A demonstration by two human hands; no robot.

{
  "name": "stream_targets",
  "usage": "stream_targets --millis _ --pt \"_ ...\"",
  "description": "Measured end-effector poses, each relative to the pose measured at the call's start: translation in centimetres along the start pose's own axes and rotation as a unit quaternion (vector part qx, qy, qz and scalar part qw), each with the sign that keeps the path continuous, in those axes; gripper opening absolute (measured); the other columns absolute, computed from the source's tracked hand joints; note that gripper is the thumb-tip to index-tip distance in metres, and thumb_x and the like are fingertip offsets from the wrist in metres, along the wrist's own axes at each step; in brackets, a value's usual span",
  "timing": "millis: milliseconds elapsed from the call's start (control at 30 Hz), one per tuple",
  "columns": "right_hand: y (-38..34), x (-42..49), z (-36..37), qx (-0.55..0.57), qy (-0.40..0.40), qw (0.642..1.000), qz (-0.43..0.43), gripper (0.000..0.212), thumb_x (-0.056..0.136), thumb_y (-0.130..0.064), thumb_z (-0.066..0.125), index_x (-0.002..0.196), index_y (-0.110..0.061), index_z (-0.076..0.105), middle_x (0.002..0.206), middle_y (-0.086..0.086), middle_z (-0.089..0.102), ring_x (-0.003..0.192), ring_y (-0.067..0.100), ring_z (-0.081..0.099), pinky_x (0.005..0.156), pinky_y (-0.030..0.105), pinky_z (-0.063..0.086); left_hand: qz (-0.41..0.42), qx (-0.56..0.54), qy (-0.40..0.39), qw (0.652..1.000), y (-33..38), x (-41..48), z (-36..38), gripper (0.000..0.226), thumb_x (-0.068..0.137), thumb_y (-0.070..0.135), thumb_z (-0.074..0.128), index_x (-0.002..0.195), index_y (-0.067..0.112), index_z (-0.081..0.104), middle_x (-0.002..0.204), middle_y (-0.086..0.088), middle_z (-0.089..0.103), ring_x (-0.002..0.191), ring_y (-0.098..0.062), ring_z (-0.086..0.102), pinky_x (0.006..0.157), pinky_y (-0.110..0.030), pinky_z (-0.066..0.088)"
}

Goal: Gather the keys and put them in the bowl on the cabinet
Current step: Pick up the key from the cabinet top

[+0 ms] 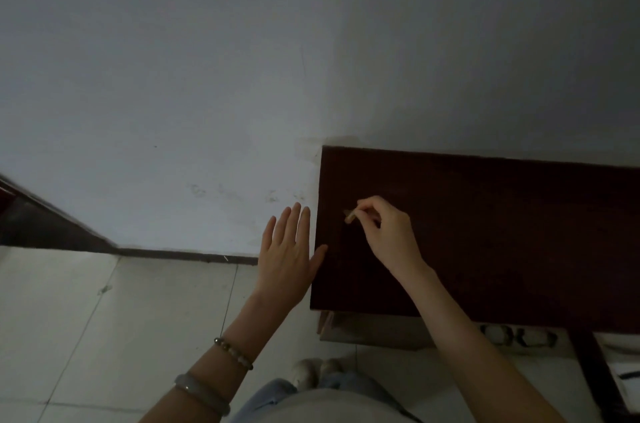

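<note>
Head view, dim light. The right hand [384, 235] hangs over the left part of the dark cabinet top [502, 235], thumb and forefinger pinched together on a small pale object [349, 216], probably one of the keys; its shape is too blurred to confirm. The object's long axis seems to run from the fingertips up and to the left, toward the cabinet's left edge, though this is hard to read. The left hand [289, 254] is spread flat and holds nothing, fingers apart, just beside that edge with the thumb overlapping the cabinet top, so the right hand is the one at the object. No bowl shows anywhere on the visible cabinet top; it presumably lies out of view, and the carry depends on finding it. Nothing stands between the hands. Nearby: white wall [207, 76], tiled floor [104, 318], a power strip [519, 336] below the cabinet's front edge, bracelets [233, 352] on the left wrist.
</note>
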State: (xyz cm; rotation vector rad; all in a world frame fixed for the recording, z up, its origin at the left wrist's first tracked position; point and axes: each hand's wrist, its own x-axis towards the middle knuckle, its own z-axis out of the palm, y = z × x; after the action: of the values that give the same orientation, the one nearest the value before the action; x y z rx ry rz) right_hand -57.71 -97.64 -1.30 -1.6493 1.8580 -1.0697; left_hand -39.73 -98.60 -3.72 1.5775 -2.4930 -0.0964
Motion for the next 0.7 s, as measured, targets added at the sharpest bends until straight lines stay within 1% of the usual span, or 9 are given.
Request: stream_targets --millis 67,100,167,233,333,433,533,567,700 --pt "-1.0 -0.2 -0.9 0.061 0.012 0.998 0.021 0.009 0.089 -0.013 0.056 0.092 -0.021 0.060 0.089 -0.008 0.063 0.083 -0.009 0.058 0.073 0.003 0.044 0.001 -0.011 0.014 1.000 0.2 0.3 -0.7 0.068 0.092 0.051 0.033 0.142 0.005 0.026 0.149 -0.016 0.031 0.139 -0.029 0.024 0.113 -0.043 0.011" --pt "-1.4 -0.3 -1.4 0.084 0.020 0.996 0.030 0.008 0.089 -0.014 0.056 0.090 -0.021 0.059 0.088 -0.006 0.064 0.083 -0.007 0.060 0.073 0.005 0.045 0.003 -0.018 0.022 1.000 0.3 0.5 -1.1 0.068 0.092 0.051 0.031 0.142 0.005 0.027 0.149 -0.016 0.031 0.138 -0.029 0.025 0.113 -0.044 0.012" --pt "-2.1 -0.7 -2.4 0.132 0.033 0.990 0.047 0.010 0.089 -0.015 0.054 0.086 -0.022 0.060 0.087 -0.002 0.066 0.083 0.002 0.063 0.076 0.015 0.051 0.014 -0.035 0.040 0.998 0.6 0.7 -2.0 0.068 0.091 0.051 0.031 0.141 0.005 0.028 0.148 -0.017 0.032 0.138 -0.030 0.026 0.114 -0.045 0.015" --pt "-2.8 -1.4 -3.5 0.203 0.040 0.976 0.071 0.011 0.090 -0.013 0.053 0.084 -0.021 0.060 0.087 0.003 0.068 0.084 0.011 0.066 0.077 0.026 0.056 0.033 -0.059 0.053 0.996 1.0 0.9 -2.9 0.067 0.092 0.049 0.033 0.142 0.005 0.028 0.148 -0.017 0.032 0.138 -0.030 0.026 0.114 -0.043 0.015" --pt "-3.1 -2.8 -5.1 0.267 0.069 0.955 0.108 0.009 0.090 -0.010 0.053 0.087 -0.011 0.061 0.085 0.006 0.068 0.082 0.018 0.068 0.076 0.033 0.058 0.080 -0.085 0.073 0.990 2.3 0.8 -4.0 0.064 0.093 0.047 0.040 0.140 0.004 0.030 0.146 -0.017 0.036 0.136 -0.029 0.030 0.114 -0.041 0.015" --pt "-2.8 -4.7 -6.8 0.267 0.113 0.948 0.132 0.008 0.090 -0.010 0.054 0.089 -0.011 0.062 0.082 0.004 0.066 0.079 0.016 0.067 0.074 0.034 0.058 0.133 -0.097 0.080 0.983 4.2 0.6 -4.6 0.063 0.093 0.046 0.038 0.137 0.002 0.035 0.142 -0.019 0.041 0.132 -0.031 0.036 0.112 -0.044 0.021" --pt "-2.4 -7.1 -8.7 0.231 0.165 0.948 0.147 0.006 0.088 -0.011 0.057 0.089 -0.012 0.063 0.081 0.001 0.067 0.076 0.013 0.068 0.072 0.029 0.057 0.178 -0.106 0.064 0.976 6.3 0.5 -4.6 0.062 0.093 0.046 0.037 0.136 0.001 0.037 0.141 -0.019 0.044 0.131 -0.032 0.038 0.111 -0.047 0.025" --pt "-2.3 -7.9 -9.3 0.219 0.182 0.945 0.159 0.006 0.088 -0.012 0.058 0.088 -0.012 0.063 0.082 0.002 0.067 0.076 0.013 0.068 0.072 0.029 0.056 0.193 -0.108 0.055 0.974 7.1 0.5 -4.5 0.062 0.094 0.047 0.038 0.136 0.001 0.037 0.141 -0.019 0.043 0.132 -0.032 0.037 0.111 -0.047 0.025" --pt "-1.2 -11.0 -12.1 0.176 0.250 0.930 0.206 0.005 0.086 -0.014 0.059 0.088 -0.016 0.064 0.088 0.007 0.068 0.082 0.017 0.067 0.078 0.039 0.057 0.254 -0.104 0.024 0.961 10.7 0.3 -3.9 0.063 0.091 0.046 0.040 0.138 0.004 0.035 0.144 -0.017 0.039 0.134 -0.030 0.033 0.113 -0.044 0.019"
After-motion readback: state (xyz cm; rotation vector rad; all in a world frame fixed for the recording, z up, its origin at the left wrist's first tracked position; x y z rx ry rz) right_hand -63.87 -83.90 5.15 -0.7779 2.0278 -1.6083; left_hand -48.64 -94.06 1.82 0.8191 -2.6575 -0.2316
